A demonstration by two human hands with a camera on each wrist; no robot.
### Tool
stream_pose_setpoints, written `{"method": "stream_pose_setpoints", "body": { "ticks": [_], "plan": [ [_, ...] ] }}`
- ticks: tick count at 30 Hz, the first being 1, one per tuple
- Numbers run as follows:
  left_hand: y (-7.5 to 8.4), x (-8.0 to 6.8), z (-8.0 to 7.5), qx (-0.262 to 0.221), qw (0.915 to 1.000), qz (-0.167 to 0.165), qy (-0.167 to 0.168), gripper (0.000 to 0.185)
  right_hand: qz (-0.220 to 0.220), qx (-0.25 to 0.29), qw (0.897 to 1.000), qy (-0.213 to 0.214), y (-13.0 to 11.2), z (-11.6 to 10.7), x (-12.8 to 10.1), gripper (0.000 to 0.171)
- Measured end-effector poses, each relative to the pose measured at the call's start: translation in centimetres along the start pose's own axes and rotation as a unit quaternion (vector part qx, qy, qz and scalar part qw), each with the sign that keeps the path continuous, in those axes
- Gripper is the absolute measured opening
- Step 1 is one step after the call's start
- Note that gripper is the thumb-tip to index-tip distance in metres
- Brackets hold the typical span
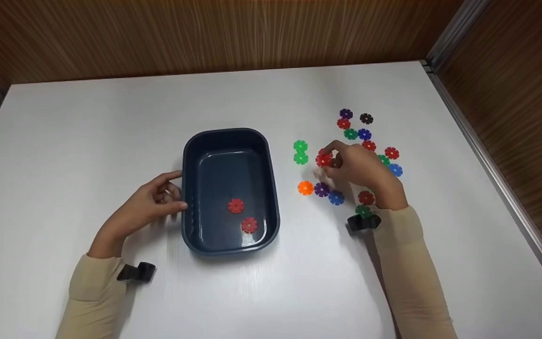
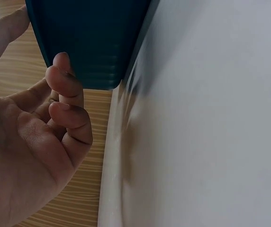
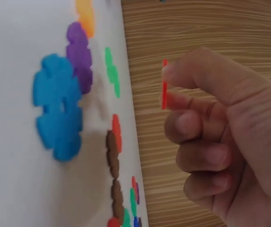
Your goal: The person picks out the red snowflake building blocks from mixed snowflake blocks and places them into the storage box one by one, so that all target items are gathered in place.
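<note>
Pinching a red disc [image 1: 323, 160] edge-on between thumb and forefinger, the right hand [image 1: 360, 169] hovers just above the scatter of coloured discs on the white surface [image 1: 271, 292]. The grip is nearly closed on that one piece, and the other fingers curl loosely beneath it. In the right wrist view the disc shows only as a thin red sliver, so how securely it sits is hard to say. Around the hand lie two green discs [image 1: 300, 152], an orange disc [image 1: 305, 188], a purple disc [image 1: 321, 189] and a blue disc [image 1: 336, 197], with more beyond and under the palm.

The left hand [image 1: 146, 207] rests against the left wall of the dark blue tray [image 1: 187, 155], thumb on the rim and fingers lightly bent along the outside, steadying rather than clasping it. Two red discs [image 1: 242, 215] already lie inside the tray.

A thin edge pinch could let the disc twist out and drop among the others. The sleeve and wrist camera hang low over the near discs and could sweep them aside. The tray may slide if the left hand only leans on it.
</note>
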State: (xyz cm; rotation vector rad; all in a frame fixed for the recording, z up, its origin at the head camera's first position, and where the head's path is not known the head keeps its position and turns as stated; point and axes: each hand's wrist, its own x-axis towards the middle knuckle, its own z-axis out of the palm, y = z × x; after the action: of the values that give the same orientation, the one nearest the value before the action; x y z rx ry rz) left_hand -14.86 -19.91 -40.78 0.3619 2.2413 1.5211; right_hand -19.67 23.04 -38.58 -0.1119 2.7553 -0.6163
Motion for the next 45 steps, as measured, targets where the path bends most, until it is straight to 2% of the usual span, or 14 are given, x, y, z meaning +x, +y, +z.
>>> {"method": "stream_pose_setpoints", "body": {
  "ticks": [6, 10, 14, 22, 27, 35, 45],
  "plan": [
    [0.0, 0.0, 0.0, 0.005, 1.0000, 0.002, 0.000, 0.068, -0.083, -0.005, 0.996, 0.022, -1.3, -0.1, -0.7, 0.041],
    [0.1, 0.0, 0.0, 0.011, 0.9999, 0.004, 0.000, 0.068, -0.117, -0.019, 0.993, 0.024, -2.2, 0.1, -1.1, 0.039],
    [0.2, 0.0, 0.1, 0.014, 0.9999, 0.000, 0.000, 0.069, -0.152, -0.009, 0.988, 0.020, -2.9, 0.5, -1.3, 0.036],
    [0.2, -0.2, 0.2, 0.016, 0.9999, 0.004, 0.001, 0.069, -0.242, 0.055, 0.969, 0.019, -4.2, 1.8, -1.5, 0.031],
    [0.1, -0.2, 0.2, 0.017, 0.9998, 0.008, 0.002, 0.068, -0.282, 0.069, 0.957, 0.020, -5.2, 2.3, -2.1, 0.030],
    [0.3, -0.2, 0.3, 0.017, 0.9998, 0.005, 0.005, 0.068, -0.326, 0.044, 0.944, -0.005, -7.2, 2.9, -3.3, 0.031],
    [0.1, 0.2, 0.3, 0.029, 0.9996, 0.005, 0.005, 0.067, -0.362, -0.028, 0.932, 0.001, -8.9, 4.1, -4.4, 0.031]
  ]
}}
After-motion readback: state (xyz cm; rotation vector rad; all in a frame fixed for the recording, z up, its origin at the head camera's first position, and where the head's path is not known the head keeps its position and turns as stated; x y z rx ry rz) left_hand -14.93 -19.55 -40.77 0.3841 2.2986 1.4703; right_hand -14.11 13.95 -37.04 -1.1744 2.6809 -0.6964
